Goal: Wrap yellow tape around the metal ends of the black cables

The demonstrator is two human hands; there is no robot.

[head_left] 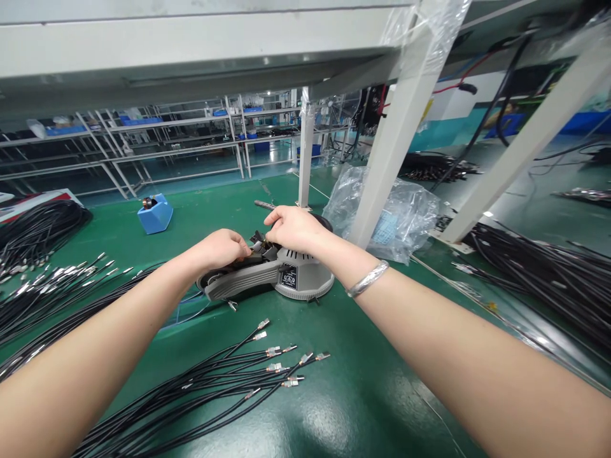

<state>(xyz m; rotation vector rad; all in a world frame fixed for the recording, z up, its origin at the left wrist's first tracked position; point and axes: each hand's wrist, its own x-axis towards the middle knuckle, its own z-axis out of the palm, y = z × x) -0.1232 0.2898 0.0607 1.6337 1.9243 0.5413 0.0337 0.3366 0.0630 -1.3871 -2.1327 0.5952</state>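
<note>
A grey machine (305,273) with a round slotted base, which looks like an automatic tape dispenser, stands on the green surface. My left hand (223,248) is closed in a pinch over its low arm at the left; whatever lies between the fingertips is too small to make out. Over the machine's top, my right hand (294,228) has thumb and forefinger drawn together at the dark mechanism (258,240), the other fingers loosely bent. Its fingertips are partly hidden, so what they pinch cannot be seen. In front lies a bundle of black cables (210,375) with metal connector ends.
A blue tape holder (155,215) stands at the back left. More black cables lie at the left (42,232) and right (539,273). A clear plastic bag (405,219) rests against a white post (389,133). A pale shelf beam (205,41) spans overhead.
</note>
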